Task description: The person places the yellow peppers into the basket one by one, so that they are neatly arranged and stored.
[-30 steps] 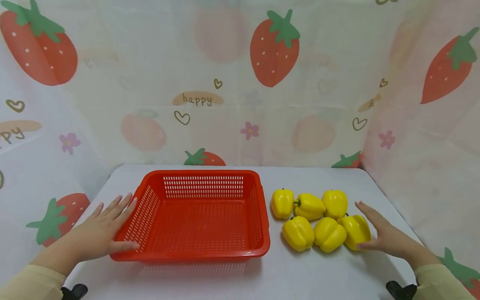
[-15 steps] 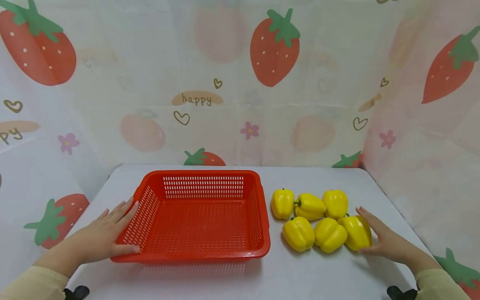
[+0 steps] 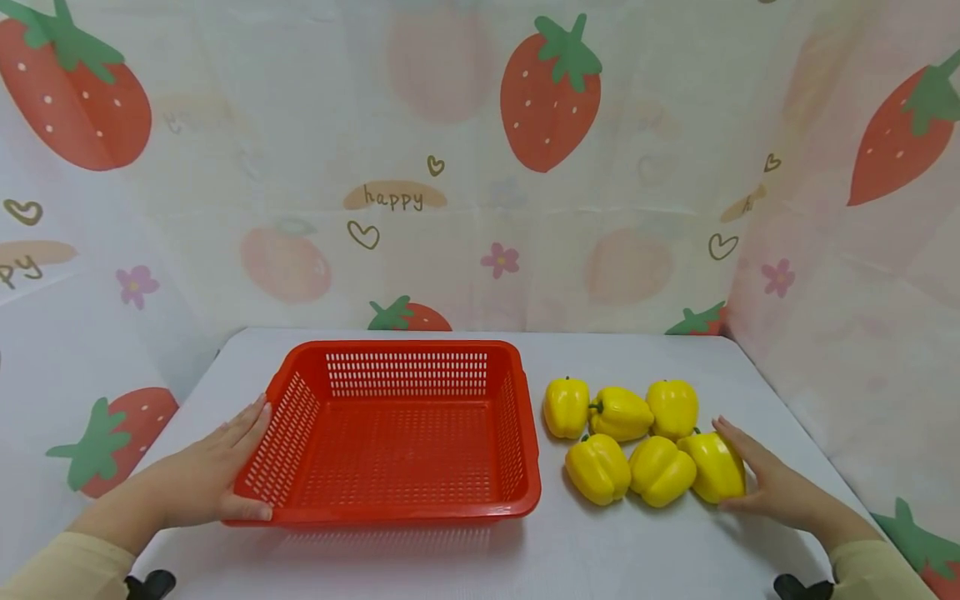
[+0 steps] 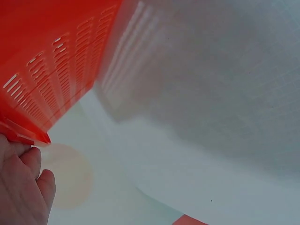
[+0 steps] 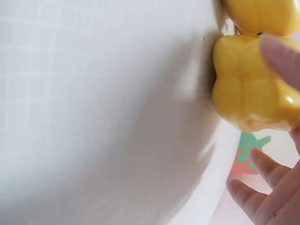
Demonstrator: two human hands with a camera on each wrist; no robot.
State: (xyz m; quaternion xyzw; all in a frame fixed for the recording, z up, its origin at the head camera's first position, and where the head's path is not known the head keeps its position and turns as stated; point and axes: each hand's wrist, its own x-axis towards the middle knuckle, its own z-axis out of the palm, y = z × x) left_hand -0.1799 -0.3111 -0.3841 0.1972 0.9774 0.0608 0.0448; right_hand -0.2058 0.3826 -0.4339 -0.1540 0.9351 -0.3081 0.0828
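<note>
A red plastic basket (image 3: pixel 397 450) with slotted walls stands on the left half of the white table. My left hand (image 3: pixel 202 479) holds its left rim, thumb on the front corner and fingers along the outer side; in the left wrist view the fingers (image 4: pixel 33 159) bend under the rim. Several yellow bell peppers (image 3: pixel 597 469) lie in two rows right of the basket. My right hand (image 3: pixel 780 483) grips the front rightmost yellow bell pepper (image 3: pixel 712 467) between thumb and index finger. The right wrist view shows the thumb across this pepper, other fingers spread beside it.
The white table (image 3: pixel 480 567) has rounded back corners. A cloth (image 3: pixel 465 275) printed with strawberries hangs behind and on both sides. The basket's right wall stands close to the nearest peppers.
My left hand's fingers have slid down outside the basket's left rim, with the thumb drawn back slightly. My right hand has closed in around the front rightmost pepper. The peppers have stayed in place.
</note>
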